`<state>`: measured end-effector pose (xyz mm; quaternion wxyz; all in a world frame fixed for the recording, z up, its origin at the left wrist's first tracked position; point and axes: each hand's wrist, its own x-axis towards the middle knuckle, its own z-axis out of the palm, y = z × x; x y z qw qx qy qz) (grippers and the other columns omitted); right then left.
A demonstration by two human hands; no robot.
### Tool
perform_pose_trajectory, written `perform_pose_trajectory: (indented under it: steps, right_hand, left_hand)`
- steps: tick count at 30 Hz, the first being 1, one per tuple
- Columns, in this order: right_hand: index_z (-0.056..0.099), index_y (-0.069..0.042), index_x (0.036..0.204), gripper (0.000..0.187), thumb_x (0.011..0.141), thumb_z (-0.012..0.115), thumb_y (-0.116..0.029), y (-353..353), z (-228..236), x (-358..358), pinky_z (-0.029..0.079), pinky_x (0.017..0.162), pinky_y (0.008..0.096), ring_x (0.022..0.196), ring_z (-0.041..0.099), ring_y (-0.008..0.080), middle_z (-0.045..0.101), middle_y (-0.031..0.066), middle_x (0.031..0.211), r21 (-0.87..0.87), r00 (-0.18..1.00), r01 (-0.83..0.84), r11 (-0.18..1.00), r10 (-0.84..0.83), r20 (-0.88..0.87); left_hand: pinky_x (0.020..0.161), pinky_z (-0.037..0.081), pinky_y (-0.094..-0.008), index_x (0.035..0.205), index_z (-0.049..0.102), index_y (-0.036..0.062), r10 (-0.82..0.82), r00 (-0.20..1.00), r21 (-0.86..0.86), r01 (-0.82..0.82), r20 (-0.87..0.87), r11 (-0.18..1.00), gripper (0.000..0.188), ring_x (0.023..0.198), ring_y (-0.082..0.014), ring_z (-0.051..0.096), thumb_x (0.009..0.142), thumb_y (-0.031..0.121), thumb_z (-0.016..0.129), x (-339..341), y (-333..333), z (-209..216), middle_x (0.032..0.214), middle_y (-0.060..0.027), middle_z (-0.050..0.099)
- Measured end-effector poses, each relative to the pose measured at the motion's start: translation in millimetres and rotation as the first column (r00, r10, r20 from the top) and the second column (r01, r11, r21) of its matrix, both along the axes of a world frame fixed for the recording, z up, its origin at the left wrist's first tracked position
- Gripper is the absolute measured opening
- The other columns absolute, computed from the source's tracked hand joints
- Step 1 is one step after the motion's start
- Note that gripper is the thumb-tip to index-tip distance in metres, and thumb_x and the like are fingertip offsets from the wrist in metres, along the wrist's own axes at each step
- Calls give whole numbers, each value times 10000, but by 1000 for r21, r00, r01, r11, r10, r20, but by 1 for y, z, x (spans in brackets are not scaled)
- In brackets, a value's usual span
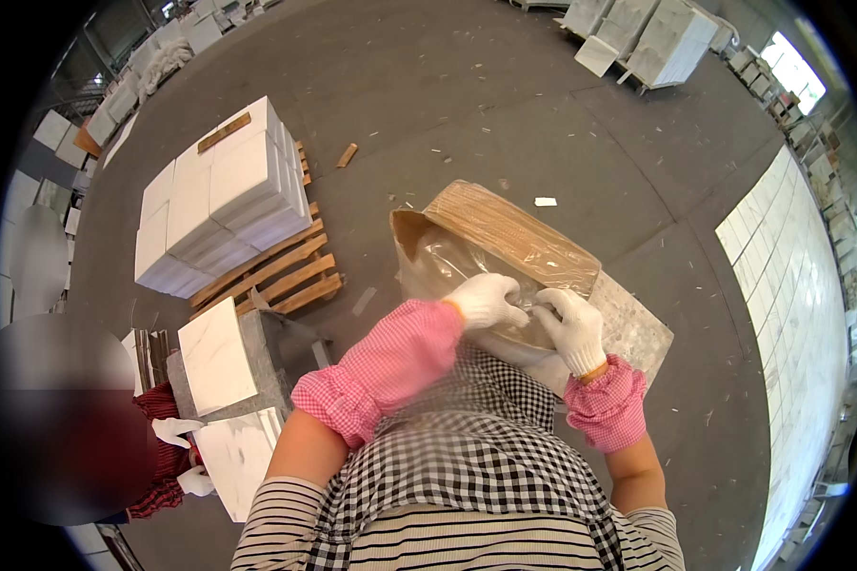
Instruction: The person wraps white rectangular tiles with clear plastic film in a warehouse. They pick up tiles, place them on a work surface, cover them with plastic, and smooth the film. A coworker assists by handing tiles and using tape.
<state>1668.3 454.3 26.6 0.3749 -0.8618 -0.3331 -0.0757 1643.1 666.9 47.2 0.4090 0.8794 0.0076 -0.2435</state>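
Observation:
A brown cardboard box (519, 233) stands open in front of me, with shiny clear plastic film (452, 259) lining or filling it. Both my hands wear white knit gloves and pink checked sleeves. My left hand (490, 303) is over the near side of the box, its fingers curled in a pinch on the plastic film. Close beside it, my right hand (573, 328) also bends its fingers onto the film, thumb and fingertips drawn together. The fingertips almost meet, and what lies between them is partly hidden.
A speckled slab (633, 328) supports the box at right. White tile stacks (224, 181) sit on a wooden pallet (290, 271) at left. Nearer, a co-worker's gloved hands (176, 431) touch a white marble-look tile (236, 457). Pale tiles (781, 257) cover the floor at far right.

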Motion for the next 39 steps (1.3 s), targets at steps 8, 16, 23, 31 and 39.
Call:
perform_pose_trajectory:
  steps: [8, 16, 23, 31, 39]
  right_hand:
    - [742, -136, 913, 49, 883, 726, -172, -38, -17, 21, 568, 687, 406, 806, 716, 289, 719, 82, 867, -462, 970, -188, 867, 238, 51]
    - [750, -143, 979, 157, 900, 690, -266, -20, 2, 37, 590, 703, 421, 822, 740, 323, 739, 114, 867, -412, 950, -310, 857, 292, -108]
    - [746, -152, 1139, 341, 802, 797, -144, 34, 59, 15, 586, 711, 375, 852, 716, 269, 728, 60, 1018, 22, 955, -178, 984, 167, 246]
    - [705, -119, 981, 257, 776, 822, -220, 53, 49, 20, 582, 645, 413, 735, 701, 310, 681, 78, 893, -47, 855, -357, 933, 346, 386]
    - [756, -63, 1093, 301, 970, 622, -303, 44, -23, 47, 623, 704, 456, 831, 780, 348, 786, 174, 1014, -822, 860, -397, 407, 479, -178]
  left_hand:
    - [731, 553, -342, 955, 777, 1, 467, 882, -161, -452, 69, 877, 250, 797, -191, 675, 915, 247, 766, 5, 10, -11, 866, -104, 739]
    - [569, 460, -271, 781, 629, 39, 683, 725, -392, -607, 83, 692, 254, 655, -85, 551, 925, 176, 786, -16, 33, 4, 716, 16, 576]
    - [696, 474, -243, 819, 632, 67, 656, 746, -443, -553, 114, 706, 203, 768, -57, 548, 924, 166, 776, -36, 30, 9, 782, 41, 596]
    - [798, 513, -300, 992, 729, 2, 692, 705, -417, -588, 156, 693, 173, 835, -134, 616, 939, 167, 736, -43, 26, 27, 829, -21, 671]
    - [853, 527, -334, 1087, 709, -10, 864, 347, -498, -712, 364, 495, 184, 918, -172, 646, 1020, 123, 601, -36, 83, 17, 1007, -76, 719]
